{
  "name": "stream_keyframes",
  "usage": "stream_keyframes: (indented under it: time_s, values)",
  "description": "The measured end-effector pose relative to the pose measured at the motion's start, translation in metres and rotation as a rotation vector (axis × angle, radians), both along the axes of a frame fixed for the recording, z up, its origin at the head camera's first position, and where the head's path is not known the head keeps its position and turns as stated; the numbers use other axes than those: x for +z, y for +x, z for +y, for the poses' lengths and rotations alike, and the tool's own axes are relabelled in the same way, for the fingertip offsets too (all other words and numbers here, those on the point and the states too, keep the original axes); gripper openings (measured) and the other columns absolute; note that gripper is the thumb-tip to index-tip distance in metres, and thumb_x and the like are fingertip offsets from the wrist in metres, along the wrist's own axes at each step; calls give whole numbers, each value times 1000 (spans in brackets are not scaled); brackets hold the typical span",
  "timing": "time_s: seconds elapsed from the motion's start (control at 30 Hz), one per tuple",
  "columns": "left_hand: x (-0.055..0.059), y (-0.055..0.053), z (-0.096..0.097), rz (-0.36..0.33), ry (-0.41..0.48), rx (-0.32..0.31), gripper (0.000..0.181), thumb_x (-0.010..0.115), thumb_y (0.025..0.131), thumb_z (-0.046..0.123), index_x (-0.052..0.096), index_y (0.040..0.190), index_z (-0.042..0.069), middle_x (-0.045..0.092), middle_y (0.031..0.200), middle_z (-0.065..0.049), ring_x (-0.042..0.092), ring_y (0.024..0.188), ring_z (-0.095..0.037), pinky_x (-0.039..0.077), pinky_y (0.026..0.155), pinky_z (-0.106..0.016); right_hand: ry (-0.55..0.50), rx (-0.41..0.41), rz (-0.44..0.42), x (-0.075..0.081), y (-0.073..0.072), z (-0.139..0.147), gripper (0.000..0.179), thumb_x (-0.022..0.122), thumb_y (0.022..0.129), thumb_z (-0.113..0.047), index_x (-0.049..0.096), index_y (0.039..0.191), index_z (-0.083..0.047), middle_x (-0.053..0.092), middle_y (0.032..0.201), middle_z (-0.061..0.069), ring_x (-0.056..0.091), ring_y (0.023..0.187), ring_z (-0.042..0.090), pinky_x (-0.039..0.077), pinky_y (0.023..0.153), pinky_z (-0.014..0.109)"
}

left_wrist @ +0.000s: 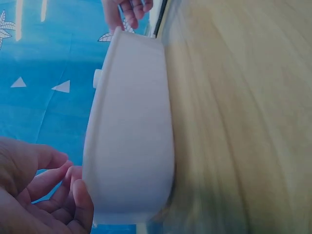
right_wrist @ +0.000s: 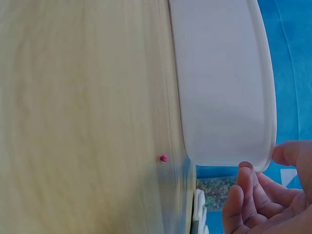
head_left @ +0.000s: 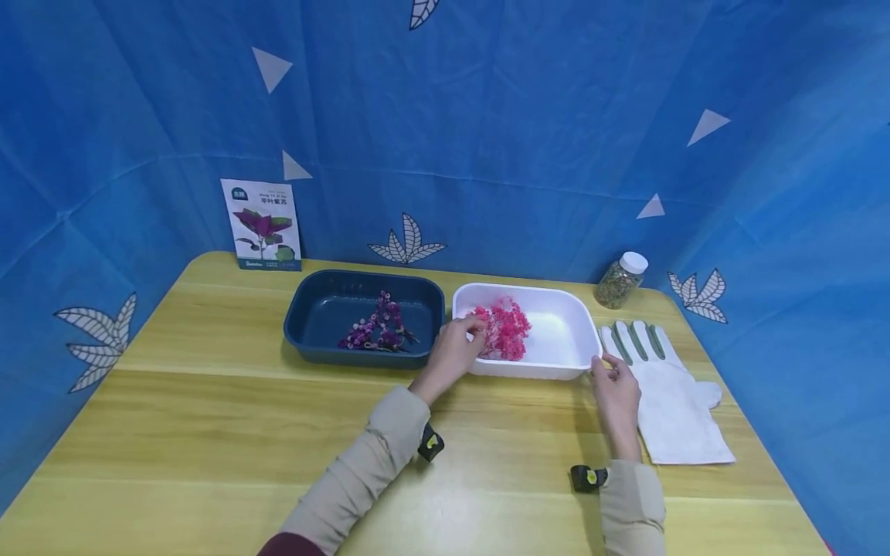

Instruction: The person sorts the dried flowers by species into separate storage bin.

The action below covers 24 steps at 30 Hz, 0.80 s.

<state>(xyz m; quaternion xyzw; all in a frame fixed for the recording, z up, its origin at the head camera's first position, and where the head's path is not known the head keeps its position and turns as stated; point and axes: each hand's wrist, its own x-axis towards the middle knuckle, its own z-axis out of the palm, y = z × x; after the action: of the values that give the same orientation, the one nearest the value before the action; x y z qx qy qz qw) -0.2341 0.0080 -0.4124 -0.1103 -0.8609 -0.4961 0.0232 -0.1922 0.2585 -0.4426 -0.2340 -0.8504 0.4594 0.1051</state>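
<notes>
In the head view, a white plastic basin [head_left: 563, 328] holds a bunch of pink dried flowers [head_left: 509, 330] in its left part. My left hand [head_left: 455, 347] is over the basin's front left corner, its fingers beside the flowers. The left wrist view shows the thumb and forefinger tips close together, with nothing visible between them. My right hand [head_left: 616, 394] pinches the basin's front right corner; in the right wrist view its thumb [right_wrist: 287, 152] lies at the rim, fingertips against the outer wall. To the left stands a dark blue basin [head_left: 316, 354] with purple flowers [head_left: 378, 328].
White gloves [head_left: 677, 409] with green-striped fingers lie on the wooden table [head_left: 229, 432], right of the basin. A white-capped jar [head_left: 620, 280] stands behind them. A seed packet [head_left: 263, 225] leans against the blue cloth [head_left: 445, 116]. One pink bit [right_wrist: 164, 158] lies before the white basin.
</notes>
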Motion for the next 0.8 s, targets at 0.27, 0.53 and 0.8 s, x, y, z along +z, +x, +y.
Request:
stream_keyframes:
  time_s: [0.27,0.53,0.8]
  values:
    - [-3,1,-1,-24,31,-13,25,55,93,6,68,114,1,67,99,-8,54,75,-14,43,64,-24,-4,8,9,2,0,1,55,44,98,-40,46,136,-1,61,109,24,60,90,29,42,61,22]
    - [0,12,-10,-19,66,4,24,57,93,8,68,113,3,65,100,-9,58,85,-18,48,72,-29,5,12,28,2,-2,3,51,45,98,-35,48,135,1,62,106,24,62,88,27,43,59,20]
    - [5,23,-36,-37,67,46,24,57,94,12,67,115,7,63,99,-7,50,72,-14,40,61,-24,64,-28,95,4,-4,2,47,46,98,-32,53,130,1,62,106,25,59,89,30,42,67,26]
